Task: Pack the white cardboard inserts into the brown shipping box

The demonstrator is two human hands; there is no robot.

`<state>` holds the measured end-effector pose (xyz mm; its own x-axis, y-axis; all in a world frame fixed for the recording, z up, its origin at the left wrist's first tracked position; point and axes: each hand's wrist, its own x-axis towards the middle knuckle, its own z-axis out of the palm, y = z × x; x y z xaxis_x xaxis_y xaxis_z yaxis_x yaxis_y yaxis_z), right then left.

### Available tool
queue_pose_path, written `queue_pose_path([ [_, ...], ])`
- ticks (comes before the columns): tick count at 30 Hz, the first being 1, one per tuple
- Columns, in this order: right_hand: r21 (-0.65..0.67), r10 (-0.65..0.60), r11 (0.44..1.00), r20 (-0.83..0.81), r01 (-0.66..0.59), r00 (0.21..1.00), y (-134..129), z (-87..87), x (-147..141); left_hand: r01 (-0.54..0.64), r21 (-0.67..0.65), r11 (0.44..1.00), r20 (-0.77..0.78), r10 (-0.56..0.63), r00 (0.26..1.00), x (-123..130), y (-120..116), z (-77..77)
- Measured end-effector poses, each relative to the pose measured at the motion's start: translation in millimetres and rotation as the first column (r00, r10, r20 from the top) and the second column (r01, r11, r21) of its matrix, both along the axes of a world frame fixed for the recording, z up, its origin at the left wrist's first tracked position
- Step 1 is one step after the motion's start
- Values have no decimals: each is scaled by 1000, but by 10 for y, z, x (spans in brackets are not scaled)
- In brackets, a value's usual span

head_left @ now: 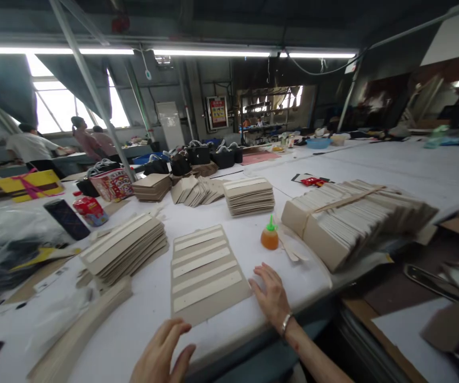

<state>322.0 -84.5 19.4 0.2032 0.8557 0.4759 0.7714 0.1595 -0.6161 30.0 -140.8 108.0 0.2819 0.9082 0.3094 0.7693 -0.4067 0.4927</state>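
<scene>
Two hands are in my view, and I see neither holding anything. My left hand [163,351] is nearest me, fingers loosely curled and the thumb well apart from them, with a clear gap between. My right hand [270,292] is farther out, palm down, fingers a little bent and thumb spread to the side; a bracelet [287,323] circles its wrist.

The board [204,270] lies flat on the white surface [133,319], ahead of my left hand and to the left of my right, with pale strips running across it. My left fingertips are at its near corner and my right thumb is beside its right edge; from this feed I cannot tell whether either touches.

Just beyond my right hand stands the bottle [270,239], green-tipped and orange below, with loose strips [291,249] beside it. To the right of that hand is the bundle [345,213], many boards packed on edge under a band. Farther ahead of both hands is a neat stack [249,197]. Ahead and left of my left hand leans a slanted pile [133,247], and nearer that hand, also leftward, long curved pieces [81,330] lie together.
</scene>
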Motion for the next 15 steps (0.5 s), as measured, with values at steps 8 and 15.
queue_pose_path([
  [8,-241,256,945,119,-222,959,268,499,-320,-134,-256,957,-281,59,958,1,724,-54],
  [15,-427,376,868,235,-253,896,583,549,-519,-167,-333,928,-344,45,938,68,1004,-181],
])
